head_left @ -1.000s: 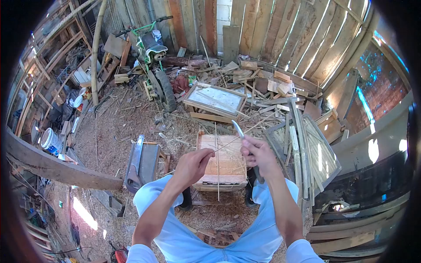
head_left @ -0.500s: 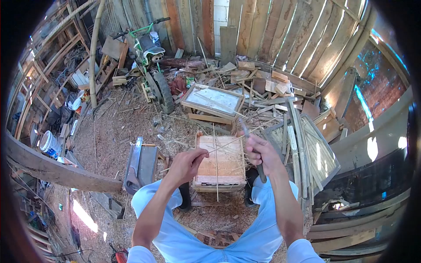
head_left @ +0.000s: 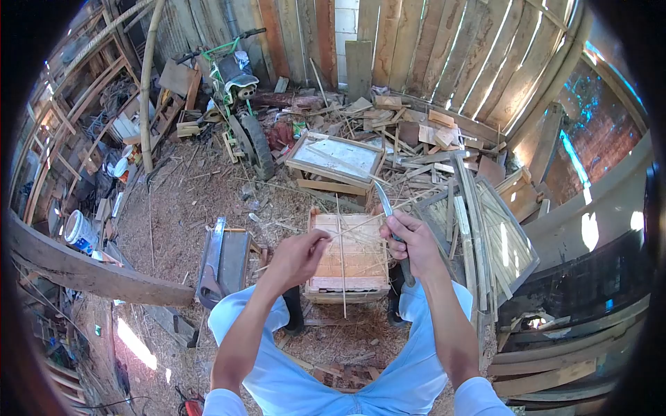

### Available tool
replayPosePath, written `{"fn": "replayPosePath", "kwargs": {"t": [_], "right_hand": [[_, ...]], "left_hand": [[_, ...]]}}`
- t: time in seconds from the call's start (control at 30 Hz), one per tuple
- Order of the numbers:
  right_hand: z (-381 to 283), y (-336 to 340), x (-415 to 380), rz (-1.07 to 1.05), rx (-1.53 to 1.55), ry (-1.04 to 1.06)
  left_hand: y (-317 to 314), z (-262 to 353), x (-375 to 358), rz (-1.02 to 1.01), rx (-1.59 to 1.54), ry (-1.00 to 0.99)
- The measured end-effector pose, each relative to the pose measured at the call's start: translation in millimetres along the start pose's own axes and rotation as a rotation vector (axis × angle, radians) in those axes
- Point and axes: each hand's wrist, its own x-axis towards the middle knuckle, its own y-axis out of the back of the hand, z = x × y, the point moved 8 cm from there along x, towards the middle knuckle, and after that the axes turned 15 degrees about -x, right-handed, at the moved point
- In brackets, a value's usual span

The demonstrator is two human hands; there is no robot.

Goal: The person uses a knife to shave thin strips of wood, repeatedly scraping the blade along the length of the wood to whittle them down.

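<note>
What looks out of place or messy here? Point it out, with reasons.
Scrap wood by the plank wall lies in a jumbled heap, not stacked, and a bike stands oddly beside it. A thin strip pokes past the near edge of the wooden box, looking untidy.

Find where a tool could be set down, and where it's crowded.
Roomiest: the shaving-strewn ground between the saw and bike. Crowded: the box, crossed by sticks, and the scrap pile beyond it.

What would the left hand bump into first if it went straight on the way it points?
The left hand would probably meet the long thin stick running lengthwise over the wooden box; depth is unclear, so it might pass above.
</note>
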Motion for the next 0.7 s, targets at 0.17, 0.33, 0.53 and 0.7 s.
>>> {"fn": "replayPosePath", "kwargs": {"t": [0.17,0.33,0.53,0.7], "right_hand": [[12.9,-29.6,0.1,-0.101,-0.050,-0.028],[22.9,-39.5,0.3,-0.183,-0.015,-0.118],[23.4,-33.4,-1.3,-0.166,-0.029,-0.152],[9.5,0.5,3.8,-0.030,-0.079,-0.080]], "left_hand": [[-16.7,24.7,10.8,0.137,-0.063,-0.229],[-16.3,32.0,9.8,0.165,-0.006,-0.273],[-16.4,31.8,6.3,0.140,0.007,-0.257],[-7.6,18.9,-0.1,0.089,-0.084,-0.131]]}}
